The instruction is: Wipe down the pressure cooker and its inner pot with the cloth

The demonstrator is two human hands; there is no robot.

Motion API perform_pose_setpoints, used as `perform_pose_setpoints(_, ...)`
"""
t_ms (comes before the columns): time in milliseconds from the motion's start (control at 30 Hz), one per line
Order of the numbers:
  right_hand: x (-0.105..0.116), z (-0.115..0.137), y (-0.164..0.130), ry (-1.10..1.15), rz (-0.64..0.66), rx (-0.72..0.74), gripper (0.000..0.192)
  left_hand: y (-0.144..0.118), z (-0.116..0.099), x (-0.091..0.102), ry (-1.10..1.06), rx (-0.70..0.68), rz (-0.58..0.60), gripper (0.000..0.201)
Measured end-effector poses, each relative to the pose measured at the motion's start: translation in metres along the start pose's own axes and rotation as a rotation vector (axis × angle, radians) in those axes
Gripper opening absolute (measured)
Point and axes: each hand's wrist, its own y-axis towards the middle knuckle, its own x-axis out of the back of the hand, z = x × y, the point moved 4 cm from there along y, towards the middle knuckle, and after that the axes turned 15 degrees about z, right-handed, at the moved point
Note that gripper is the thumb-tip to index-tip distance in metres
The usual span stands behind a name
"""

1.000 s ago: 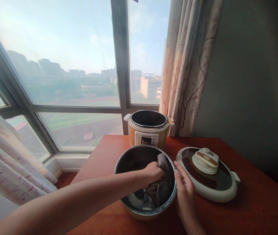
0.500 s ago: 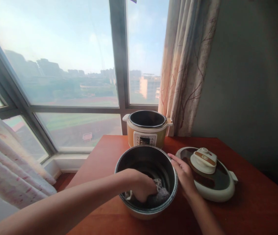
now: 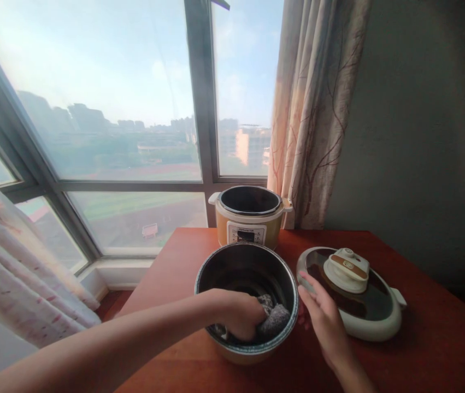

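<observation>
A dark-lined inner pot [image 3: 252,262] rests on the table, tilted slightly toward me. My left hand [image 3: 242,314] reaches down into it, fingers closed around a grey speckled cloth [image 3: 274,321] against the inside wall; the fingertips are hidden. Just outside the pot's right rim is my right hand [image 3: 320,311], its fingers stretched out and holding nothing. Whether its thumb touches the rim I cannot tell. Behind the pot stands an electric pressure cooker [image 3: 251,215] with its lid off. The cooker lid [image 3: 380,327] lies on the right, knob side up.
The reddish-brown wooden table [image 3: 433,349] carries all of this. Large windows with a grey frame [image 3: 201,93] rise behind it. One curtain [image 3: 314,109] hangs at the back, another curtain [image 3: 15,273] at the left. A dark wall [image 3: 421,136] is on the right.
My right hand has come away from the pot's rim, a little to the right and down. My left hand stays in the pot with the cloth. The whole view has shifted slightly.
</observation>
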Motion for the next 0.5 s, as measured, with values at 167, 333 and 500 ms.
perform_pose_setpoints(167,-0.021,-0.01,-0.035,0.024,0.084,-0.035,0.103,0.01,0.005,0.003,-0.154,0.003,-0.03,0.041)
perform_pose_setpoints(333,-0.024,-0.017,-0.031,0.011,0.085,-0.013,0.099,0.037,0.024,0.006,-0.749,-0.013,-0.195,0.026)
perform_pose_setpoints(500,-0.024,-0.013,-0.028,-0.008,0.098,0.017,0.091,0.057,0.038,0.011,-1.362,-0.014,-0.524,0.023)
